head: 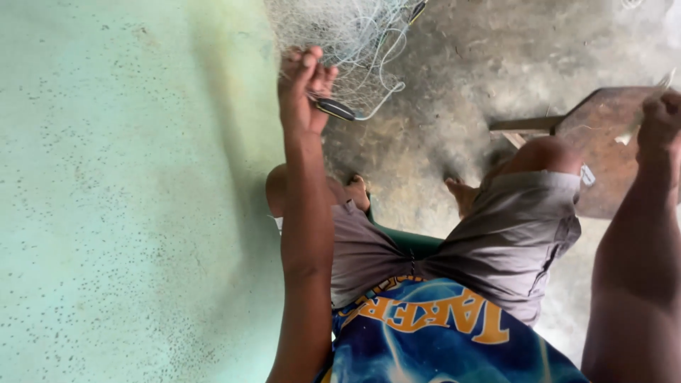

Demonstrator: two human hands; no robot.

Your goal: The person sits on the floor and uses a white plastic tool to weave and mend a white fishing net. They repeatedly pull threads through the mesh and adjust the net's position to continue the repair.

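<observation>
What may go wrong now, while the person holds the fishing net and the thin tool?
1. The left hand grips the fine net beside a dark-handled tool; the loose mesh and line loops might snag the fingers or the tool.
2. The right hand holds a pale thin object over the wooden stool at the frame edge; it could slip and fall.
3. Bare feet rest on the concrete floor under the net, so a dropped tool may hit them.

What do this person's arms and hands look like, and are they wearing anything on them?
Both arms are bare down to the left hand and right hand: no sleeves, gloves, watch or rings show. The blue shirt with orange lettering leaves the arms uncovered, worn above grey shorts.
</observation>
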